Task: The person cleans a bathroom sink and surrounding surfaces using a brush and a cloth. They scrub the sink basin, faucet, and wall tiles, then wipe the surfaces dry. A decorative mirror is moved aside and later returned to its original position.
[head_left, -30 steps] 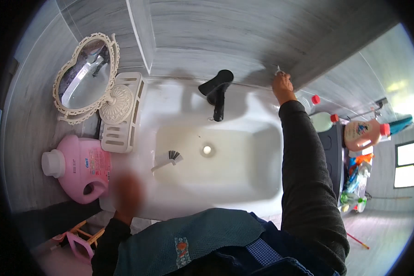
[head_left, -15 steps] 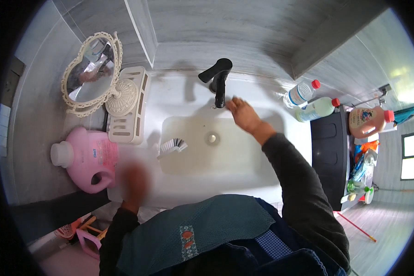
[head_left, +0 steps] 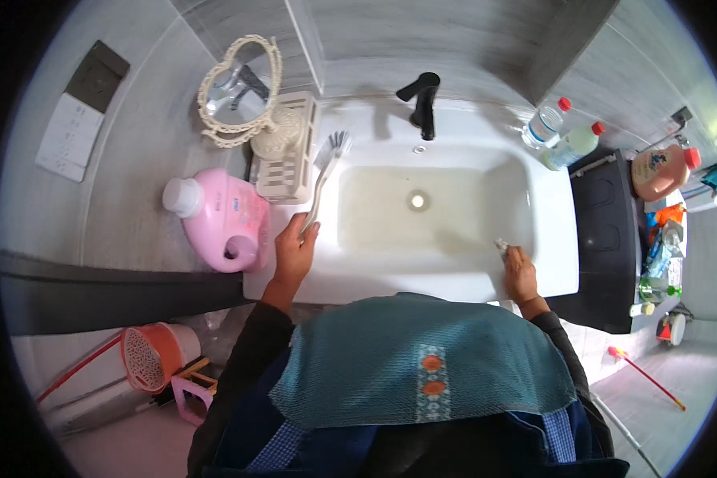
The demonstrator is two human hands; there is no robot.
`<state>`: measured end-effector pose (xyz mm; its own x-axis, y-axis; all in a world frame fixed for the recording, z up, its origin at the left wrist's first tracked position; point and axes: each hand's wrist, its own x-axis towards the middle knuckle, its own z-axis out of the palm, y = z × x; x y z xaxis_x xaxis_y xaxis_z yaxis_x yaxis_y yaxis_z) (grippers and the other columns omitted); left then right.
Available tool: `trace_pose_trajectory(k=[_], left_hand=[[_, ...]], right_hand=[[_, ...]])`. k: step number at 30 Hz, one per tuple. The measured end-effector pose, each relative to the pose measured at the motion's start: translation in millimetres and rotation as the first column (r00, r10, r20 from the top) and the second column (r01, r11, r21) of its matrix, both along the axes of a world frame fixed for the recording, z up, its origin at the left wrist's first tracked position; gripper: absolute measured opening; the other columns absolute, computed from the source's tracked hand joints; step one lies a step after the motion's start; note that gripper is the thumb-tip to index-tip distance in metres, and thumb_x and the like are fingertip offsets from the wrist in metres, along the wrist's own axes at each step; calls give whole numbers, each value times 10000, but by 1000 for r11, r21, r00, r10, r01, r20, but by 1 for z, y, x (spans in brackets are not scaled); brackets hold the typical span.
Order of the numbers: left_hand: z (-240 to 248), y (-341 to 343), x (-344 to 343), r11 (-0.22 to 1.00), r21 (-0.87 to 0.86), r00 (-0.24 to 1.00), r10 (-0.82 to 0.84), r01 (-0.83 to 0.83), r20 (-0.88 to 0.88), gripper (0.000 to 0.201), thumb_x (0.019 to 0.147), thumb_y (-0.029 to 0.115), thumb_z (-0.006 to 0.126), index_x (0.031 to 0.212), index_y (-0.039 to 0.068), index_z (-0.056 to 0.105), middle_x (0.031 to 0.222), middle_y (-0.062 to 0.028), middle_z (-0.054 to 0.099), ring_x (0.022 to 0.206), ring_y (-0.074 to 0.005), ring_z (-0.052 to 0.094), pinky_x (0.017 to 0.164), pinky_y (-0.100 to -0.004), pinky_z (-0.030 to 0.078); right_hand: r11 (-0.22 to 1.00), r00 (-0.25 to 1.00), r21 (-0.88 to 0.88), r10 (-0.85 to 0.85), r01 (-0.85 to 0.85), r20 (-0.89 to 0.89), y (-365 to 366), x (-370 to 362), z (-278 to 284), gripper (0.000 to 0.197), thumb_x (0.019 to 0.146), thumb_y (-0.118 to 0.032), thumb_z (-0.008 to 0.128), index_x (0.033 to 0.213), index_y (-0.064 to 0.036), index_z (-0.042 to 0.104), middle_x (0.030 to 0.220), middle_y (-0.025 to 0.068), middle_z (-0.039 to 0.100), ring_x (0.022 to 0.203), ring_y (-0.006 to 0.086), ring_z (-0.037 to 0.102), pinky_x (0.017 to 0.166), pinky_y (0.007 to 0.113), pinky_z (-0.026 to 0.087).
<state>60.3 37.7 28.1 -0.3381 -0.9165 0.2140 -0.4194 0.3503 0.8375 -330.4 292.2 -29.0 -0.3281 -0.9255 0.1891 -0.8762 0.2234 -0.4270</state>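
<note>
My left hand (head_left: 293, 259) is closed around the handle of a white scrub brush (head_left: 323, 179) at the sink's left front corner. The brush stands with its grey bristles pointing away, over the left rim of the white sink (head_left: 295, 285). At the right front of the basin, my right hand (head_left: 522, 277) has its fingers pinched on a small whitish-grey object (head_left: 501, 246), too small to make out. Beyond the drain (head_left: 417, 201) rises a black faucet (head_left: 425, 103). Shallow cloudy water seems to lie in the basin.
A pink jug (head_left: 223, 219) stands left of the sink, beside a cream rack (head_left: 307, 159) bearing an ornate mirror (head_left: 239, 92). Right lie a clear bottle (head_left: 545, 123), a pale green bottle (head_left: 573, 147) and a dark cabinet (head_left: 605, 231). An orange basket (head_left: 147, 354) sits lower left.
The brush, lying in the basin's left side before, is now in my left hand. My right hand has moved from beside the faucet to the right front rim. The view has shifted.
</note>
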Motion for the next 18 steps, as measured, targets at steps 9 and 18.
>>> trace_pose_trajectory(k=[9, 18], left_hand=[[10, -3, -38, 994, 106, 983, -11, 31, -181, 189, 853, 136, 674, 819, 20, 529, 660, 22, 481, 609, -68, 418, 558, -236, 389], [22, -43, -50, 973, 224, 991, -20, 50, -135, 223, 901, 217, 629, 864, 10, 555, 641, 2, 502, 612, -75, 463, 572, -238, 410]], right_hand=[[999, 999, 8, -31, 31, -24, -6, 4, 6, 156, 880, -44, 491, 1024, -18, 547, 899, 158, 558, 783, 358, 581, 675, 418, 487], [1000, 1000, 10, -12, 12, -15, -9, 3, 13, 172, 850, -39, 552, 1018, -31, 591, 904, 128, 606, 777, 337, 601, 663, 397, 501]])
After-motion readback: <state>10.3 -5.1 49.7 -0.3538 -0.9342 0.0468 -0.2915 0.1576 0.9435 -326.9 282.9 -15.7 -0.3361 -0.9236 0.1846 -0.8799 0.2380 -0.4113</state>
